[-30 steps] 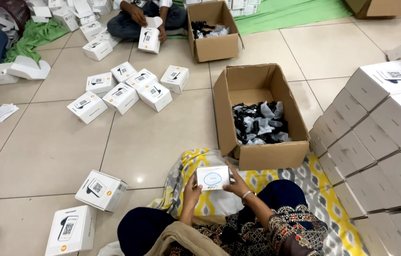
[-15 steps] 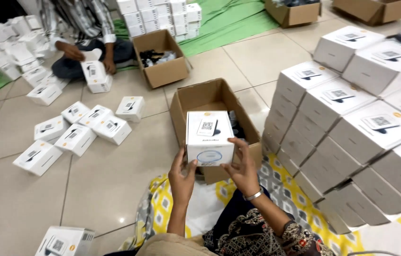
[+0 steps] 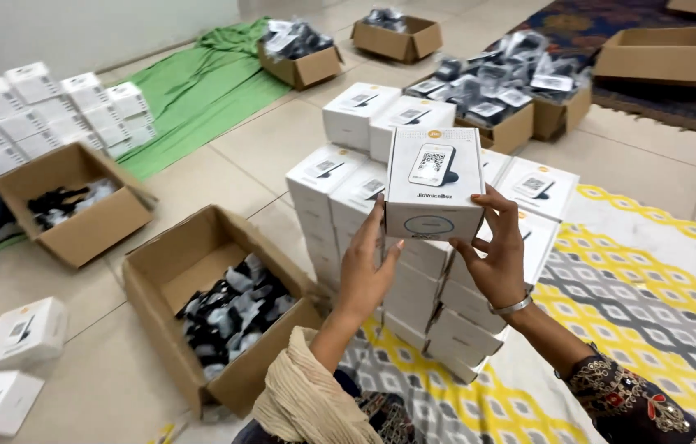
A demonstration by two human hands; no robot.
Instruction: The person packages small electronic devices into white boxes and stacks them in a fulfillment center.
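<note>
Covering tiled floor (image 3: 249, 156): green cloth (image 3: 192, 90), patterned mat (image 3: 652, 288).

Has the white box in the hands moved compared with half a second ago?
Yes. The white box went from over the open carton to up against the stack of boxes.

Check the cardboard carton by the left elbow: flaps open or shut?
Open. The cardboard carton has its flaps folded outward, with black bagged items visible inside, covering only the bottom.

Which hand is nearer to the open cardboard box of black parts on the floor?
Left. The left hand grips the white box on the side towards the cardboard box; the right hand holds the far side.
</note>
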